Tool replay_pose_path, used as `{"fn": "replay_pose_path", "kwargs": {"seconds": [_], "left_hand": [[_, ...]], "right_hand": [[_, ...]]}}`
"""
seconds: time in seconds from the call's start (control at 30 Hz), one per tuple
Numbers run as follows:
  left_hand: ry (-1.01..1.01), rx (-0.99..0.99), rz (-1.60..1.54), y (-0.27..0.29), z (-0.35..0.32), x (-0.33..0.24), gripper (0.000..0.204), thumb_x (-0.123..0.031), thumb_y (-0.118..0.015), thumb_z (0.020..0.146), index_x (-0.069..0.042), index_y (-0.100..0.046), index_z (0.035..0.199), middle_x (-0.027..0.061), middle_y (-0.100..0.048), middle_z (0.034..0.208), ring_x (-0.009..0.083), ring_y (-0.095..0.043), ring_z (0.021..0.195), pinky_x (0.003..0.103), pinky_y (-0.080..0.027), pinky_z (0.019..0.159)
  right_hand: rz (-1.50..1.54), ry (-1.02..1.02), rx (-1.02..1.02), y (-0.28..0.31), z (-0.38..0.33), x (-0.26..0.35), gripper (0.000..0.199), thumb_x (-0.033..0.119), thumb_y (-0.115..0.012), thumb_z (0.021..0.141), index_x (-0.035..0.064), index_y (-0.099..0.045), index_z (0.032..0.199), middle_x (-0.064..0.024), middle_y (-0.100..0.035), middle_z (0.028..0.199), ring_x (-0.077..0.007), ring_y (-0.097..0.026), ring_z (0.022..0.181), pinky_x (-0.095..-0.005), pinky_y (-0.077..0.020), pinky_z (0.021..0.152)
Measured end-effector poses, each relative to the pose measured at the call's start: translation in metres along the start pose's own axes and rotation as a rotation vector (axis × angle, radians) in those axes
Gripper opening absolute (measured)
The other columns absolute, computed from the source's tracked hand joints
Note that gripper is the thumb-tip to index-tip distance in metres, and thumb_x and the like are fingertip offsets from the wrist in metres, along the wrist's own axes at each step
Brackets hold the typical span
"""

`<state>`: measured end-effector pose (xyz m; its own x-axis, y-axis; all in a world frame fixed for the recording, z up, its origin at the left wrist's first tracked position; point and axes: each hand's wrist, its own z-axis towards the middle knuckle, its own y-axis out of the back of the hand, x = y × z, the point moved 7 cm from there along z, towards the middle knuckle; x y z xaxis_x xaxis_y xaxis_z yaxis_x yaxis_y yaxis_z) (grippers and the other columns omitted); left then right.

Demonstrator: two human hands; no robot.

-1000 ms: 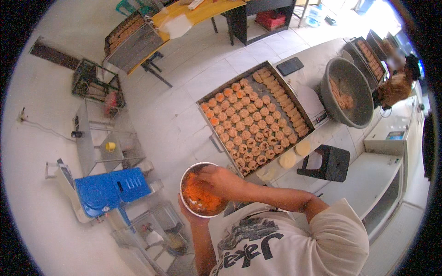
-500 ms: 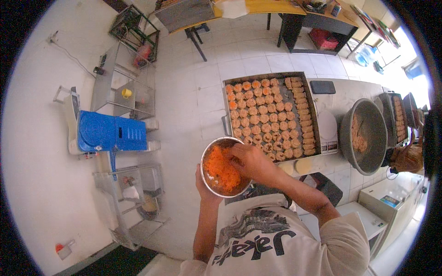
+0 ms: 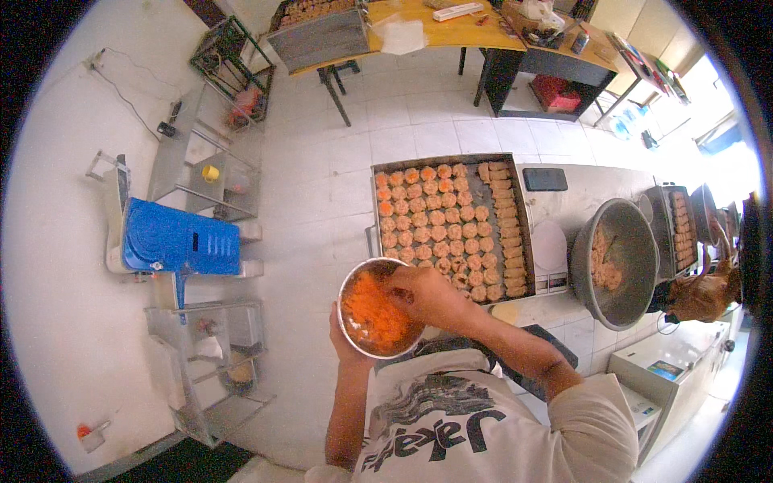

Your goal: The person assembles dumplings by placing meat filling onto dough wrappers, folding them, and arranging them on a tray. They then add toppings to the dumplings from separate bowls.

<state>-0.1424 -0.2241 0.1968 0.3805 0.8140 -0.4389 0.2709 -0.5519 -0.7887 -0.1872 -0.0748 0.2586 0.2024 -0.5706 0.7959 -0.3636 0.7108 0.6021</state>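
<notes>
My left hand [image 3: 347, 344] is wrapped round the left side of a round metal bowl [image 3: 409, 336], holding it up in front of the near left corner of a tray. Inside lies bright orange grated carrot [image 3: 372, 310], with a few white bits near the lower edge. My right hand [image 3: 428, 295] reaches over the bowl's right rim, its fingers curled together in the carrot; the fingertips are partly hidden. Beyond the bowl, the large metal tray [image 3: 481, 191] carries rows of round dumplings [image 3: 436, 217]. Several in the far left rows have orange tops. Rolled pieces [image 3: 507, 221] line its right side.
Right of the tray are a dark phone [image 3: 545, 179], a kitchen scale [image 3: 550, 245] and a big grey basin [image 3: 636, 282] with minced filling. Another person [image 3: 696, 296] is at the far right. A blue machine [image 3: 181, 237] stands left; a yellow table [image 3: 451, 32] is at the back.
The whole view has shifted, so the tray and basin appear lower and further left. My right hand stays in the bowl, and my left hand keeps its hold.
</notes>
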Motion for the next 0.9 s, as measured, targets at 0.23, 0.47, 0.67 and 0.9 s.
{"fn": "replay_pose_path", "kwargs": {"seconds": [0.23,0.47,0.67,0.9], "left_hand": [[-0.196,-0.042,0.189,0.0,0.011,-0.014,0.062,-0.053,-0.035,0.104,-0.007,-0.048,0.144,0.0153,-0.052,0.143,0.0346,-0.054,0.13,0.057,-0.046,0.107],[-0.237,-0.112,0.058,0.033,-0.016,-0.041,0.064,-0.057,-0.036,0.103,-0.009,-0.048,0.144,0.0143,-0.051,0.145,0.0346,-0.05,0.135,0.058,-0.042,0.111],[-0.306,-0.131,-0.031,0.047,-0.04,-0.05,0.065,-0.06,-0.036,0.102,-0.013,-0.047,0.145,0.0114,-0.049,0.147,0.0343,-0.047,0.137,0.059,-0.04,0.112],[-0.363,-0.224,-0.092,0.057,-0.061,-0.049,0.064,-0.059,-0.036,0.102,-0.013,-0.047,0.146,0.0117,-0.047,0.149,0.0344,-0.046,0.138,0.059,-0.04,0.112]], "right_hand": [[0.664,-0.288,-0.217,0.045,0.002,-0.1,0.018,0.013,-0.074,0.092,-0.0006,-0.075,0.104,-0.0079,-0.075,0.097,-0.0134,-0.07,0.088,-0.0289,-0.0582,0.077],[0.293,-0.405,-0.554,0.079,0.042,-0.282,0.02,0.017,-0.073,0.093,-0.0006,-0.076,0.1,-0.0083,-0.075,0.087,-0.0156,-0.071,0.079,-0.0327,-0.0571,0.072],[-0.256,-0.373,-0.425,0.057,0.074,-0.32,0.018,0.017,-0.076,0.089,-0.0006,-0.077,0.093,-0.013,-0.072,0.076,-0.0217,-0.067,0.066,-0.0358,-0.0543,0.064],[-0.283,-0.164,-0.464,0.064,0.091,-0.304,0.012,0.006,-0.069,0.087,-0.0028,-0.071,0.078,-0.0151,-0.064,0.064,-0.0264,-0.06,0.055,-0.0405,-0.051,0.056]]}}
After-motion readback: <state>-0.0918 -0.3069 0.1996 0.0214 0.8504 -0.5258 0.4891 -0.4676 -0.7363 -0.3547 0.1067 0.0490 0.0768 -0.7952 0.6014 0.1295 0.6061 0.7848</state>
